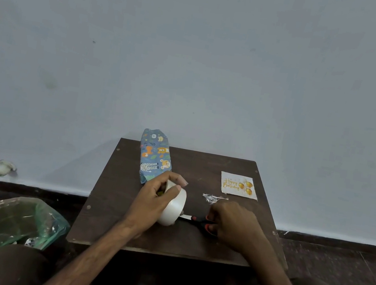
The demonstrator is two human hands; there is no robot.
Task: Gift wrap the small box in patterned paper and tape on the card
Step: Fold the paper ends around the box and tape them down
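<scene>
Tape cutting is our step. Our left hand [153, 201] curls round the tape roll [172, 210]; our right hand [233, 226] grips the scissors [196, 220], blades at the roll. The box [154, 156] lies wrapped at the table's [166, 242] far left, the card [238, 185] well apart. Next we need a clean snip.

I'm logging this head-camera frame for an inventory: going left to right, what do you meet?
From the left: green plastic bag on the floor → wrapped box → tape roll, gripped by the left hand → scissors, held by the right hand → birthday card.
</scene>
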